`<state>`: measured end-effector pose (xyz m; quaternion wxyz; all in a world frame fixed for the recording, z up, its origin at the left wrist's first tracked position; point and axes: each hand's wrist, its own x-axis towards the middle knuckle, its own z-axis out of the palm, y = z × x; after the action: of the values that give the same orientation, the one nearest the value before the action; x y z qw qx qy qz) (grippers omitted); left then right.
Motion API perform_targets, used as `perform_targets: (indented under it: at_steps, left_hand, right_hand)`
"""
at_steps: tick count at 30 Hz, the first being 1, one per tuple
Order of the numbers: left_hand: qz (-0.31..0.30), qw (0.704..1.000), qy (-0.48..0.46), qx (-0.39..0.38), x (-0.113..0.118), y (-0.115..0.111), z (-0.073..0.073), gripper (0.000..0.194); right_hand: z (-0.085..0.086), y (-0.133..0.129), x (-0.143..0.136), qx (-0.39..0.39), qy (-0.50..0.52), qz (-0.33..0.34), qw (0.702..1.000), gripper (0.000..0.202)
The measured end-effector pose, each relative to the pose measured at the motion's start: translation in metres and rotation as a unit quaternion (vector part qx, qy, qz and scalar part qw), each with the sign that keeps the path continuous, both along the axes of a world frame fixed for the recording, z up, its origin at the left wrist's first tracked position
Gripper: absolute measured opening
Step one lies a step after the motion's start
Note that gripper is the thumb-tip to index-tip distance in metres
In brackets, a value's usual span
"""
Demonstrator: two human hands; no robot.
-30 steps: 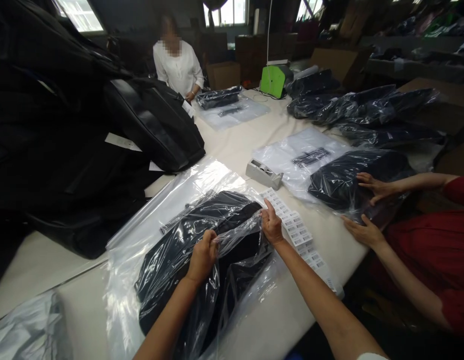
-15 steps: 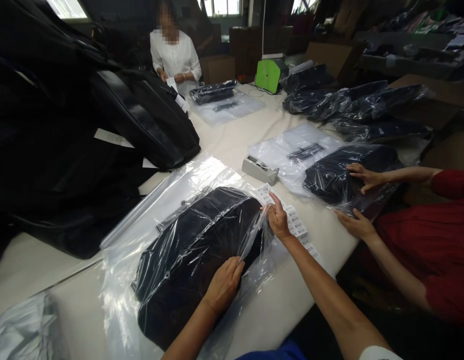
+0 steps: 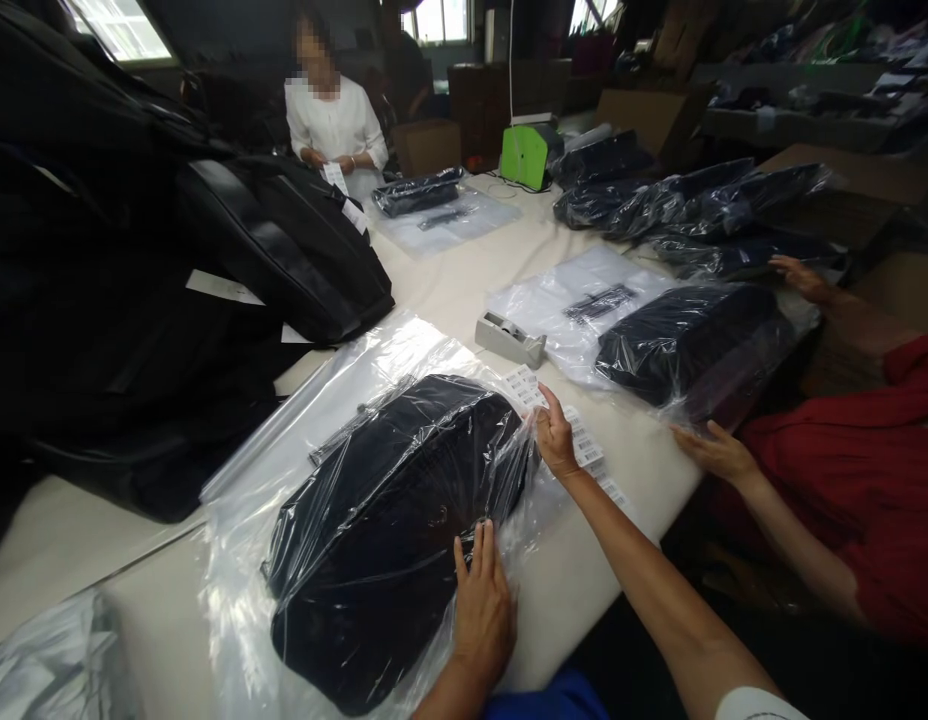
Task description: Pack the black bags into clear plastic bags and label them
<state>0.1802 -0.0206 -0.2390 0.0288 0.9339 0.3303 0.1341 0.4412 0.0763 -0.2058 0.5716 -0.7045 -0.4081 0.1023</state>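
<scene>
A dark bag (image 3: pixel 389 540) lies inside a clear plastic bag (image 3: pixel 243 590) on the table before me. My left hand (image 3: pixel 485 610) rests on the near right side of it, fingers stretched out over the plastic. At the bag's right end, my right hand (image 3: pixel 555 435) pinches the gathered plastic, its index finger pointing up. Sheets of barcode labels (image 3: pixel 584 440) lie beneath and beside that hand. Just beyond them stands a grey tape dispenser (image 3: pixel 509 338).
Black backpacks (image 3: pixel 299 240) with paper tags are piled at the left. A co-worker in red (image 3: pixel 831 480) handles another wrapped bag (image 3: pixel 681 340) at the right. A person in white (image 3: pixel 336 125) stands across the table, near a green machine (image 3: pixel 525 157). Wrapped bags (image 3: pixel 689 200) lie at the back right.
My left hand has let go of the plastic and moved right and down, its fingers now extended. My right hand keeps its grip. The co-worker's far hand has moved off the wrapped bag.
</scene>
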Motion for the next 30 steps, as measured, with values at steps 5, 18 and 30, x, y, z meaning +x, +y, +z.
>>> perform_targets:
  at_steps: [5,18,30]
  left_hand:
    - [-0.059,0.987,-0.137,0.064,-0.030,0.042,0.002,0.033]
    - [-0.093,0.969,-0.146,-0.174,-0.130,0.022,0.019,0.030]
    - [-0.161,0.970,-0.118,-0.136,-0.141,0.033,-0.007,0.027]
  right_hand:
    - [0.014,-0.017,0.004,-0.012,-0.001,0.020,1.000,0.051]
    - [-0.011,-0.164,-0.034,-0.152,0.063,0.121,0.979,0.050]
    - [0.078,-0.139,-0.078,0.059,-0.220,0.130,0.965,0.074]
